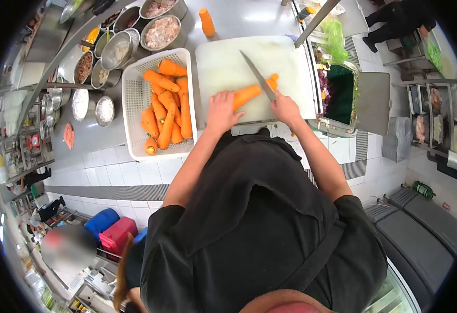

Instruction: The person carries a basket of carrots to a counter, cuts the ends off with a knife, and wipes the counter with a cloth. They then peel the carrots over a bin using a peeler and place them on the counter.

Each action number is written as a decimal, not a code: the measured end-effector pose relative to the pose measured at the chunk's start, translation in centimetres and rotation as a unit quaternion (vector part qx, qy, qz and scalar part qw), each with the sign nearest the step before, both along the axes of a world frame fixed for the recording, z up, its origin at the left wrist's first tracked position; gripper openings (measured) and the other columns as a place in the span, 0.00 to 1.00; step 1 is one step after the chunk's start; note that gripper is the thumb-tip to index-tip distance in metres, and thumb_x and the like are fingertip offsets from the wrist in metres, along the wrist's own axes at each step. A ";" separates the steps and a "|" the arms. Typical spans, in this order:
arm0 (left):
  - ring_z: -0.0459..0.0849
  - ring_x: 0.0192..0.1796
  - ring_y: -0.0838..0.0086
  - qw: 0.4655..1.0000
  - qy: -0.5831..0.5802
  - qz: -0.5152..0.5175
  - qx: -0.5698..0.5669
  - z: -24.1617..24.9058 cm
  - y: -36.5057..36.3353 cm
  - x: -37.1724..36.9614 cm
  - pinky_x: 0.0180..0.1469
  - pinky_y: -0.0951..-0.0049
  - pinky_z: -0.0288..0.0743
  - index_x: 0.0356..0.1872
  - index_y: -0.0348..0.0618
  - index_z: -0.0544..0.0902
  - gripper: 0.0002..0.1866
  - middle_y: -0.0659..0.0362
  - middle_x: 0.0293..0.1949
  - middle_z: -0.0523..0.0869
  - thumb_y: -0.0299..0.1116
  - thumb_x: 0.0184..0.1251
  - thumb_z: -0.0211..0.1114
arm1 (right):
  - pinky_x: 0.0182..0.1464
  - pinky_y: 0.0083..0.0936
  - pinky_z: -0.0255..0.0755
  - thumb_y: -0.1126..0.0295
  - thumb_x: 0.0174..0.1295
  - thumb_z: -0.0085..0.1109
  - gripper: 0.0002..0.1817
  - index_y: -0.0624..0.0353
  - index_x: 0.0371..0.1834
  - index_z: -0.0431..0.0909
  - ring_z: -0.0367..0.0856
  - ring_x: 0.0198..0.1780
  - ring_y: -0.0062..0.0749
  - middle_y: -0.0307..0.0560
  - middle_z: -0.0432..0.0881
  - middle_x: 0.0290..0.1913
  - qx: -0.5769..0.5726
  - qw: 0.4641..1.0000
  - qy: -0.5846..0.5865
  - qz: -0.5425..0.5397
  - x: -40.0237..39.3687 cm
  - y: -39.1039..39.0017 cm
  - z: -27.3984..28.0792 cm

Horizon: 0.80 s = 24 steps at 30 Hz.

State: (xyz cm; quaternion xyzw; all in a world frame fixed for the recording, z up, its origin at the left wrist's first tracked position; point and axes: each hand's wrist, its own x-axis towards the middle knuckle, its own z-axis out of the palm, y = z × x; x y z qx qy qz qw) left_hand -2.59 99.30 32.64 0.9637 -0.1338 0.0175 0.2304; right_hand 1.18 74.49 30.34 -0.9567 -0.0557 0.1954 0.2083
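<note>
On the white cutting board (218,57) lies a thick peeled carrot (248,96), with small cut pieces (274,78) at its far right end. My left hand (222,110) rests on the carrot's left end, holding it against the board. A large knife (255,70) is gripped in my right hand (286,108), its blade across the carrot near the cut end and its tip pointing away to the upper left. Left of the board stands a white perforated basket (130,104) filled with several whole carrots (159,108).
One carrot (206,22) stands behind the board. Metal bowls (117,50) of food crowd the back left. A green-lined waste bin (341,94) adjoins the board's right side, near a metal post (317,23). Other people (403,18) stand farther off.
</note>
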 end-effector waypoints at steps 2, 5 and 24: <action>0.78 0.60 0.54 0.999 0.038 -0.008 0.017 -2.0 -0.4 2.0 0.64 0.55 0.68 0.58 0.41 0.76 0.31 0.50 0.54 0.82 0.37 0.53 0.77 | 0.47 0.53 0.80 0.65 0.64 0.54 0.16 0.64 0.50 0.74 0.87 0.42 0.62 0.67 0.87 0.38 0.028 0.997 -0.003 -0.066 -0.2 -2.5 -0.6; 0.80 0.58 0.53 0.998 0.053 0.004 -0.029 -1.6 -0.4 5.3 0.62 0.55 0.70 0.57 0.41 0.78 0.30 0.49 0.52 0.84 0.38 0.53 0.77 | 0.44 0.56 0.80 0.66 0.64 0.55 0.16 0.63 0.50 0.73 0.87 0.39 0.63 0.67 0.86 0.34 -0.038 0.992 -0.041 -0.115 -0.4 -5.0 0.1; 0.84 0.55 0.50 0.938 -0.064 0.202 -0.273 -7.8 -0.4 29.7 0.60 0.57 0.76 0.60 0.38 0.69 0.34 0.46 0.48 0.85 0.30 0.52 0.78 | 0.38 0.57 0.80 0.67 0.65 0.52 0.11 0.59 0.47 0.72 0.87 0.35 0.61 0.63 0.86 0.31 -0.087 0.984 -0.042 -0.152 -2.0 -2.5 -1.1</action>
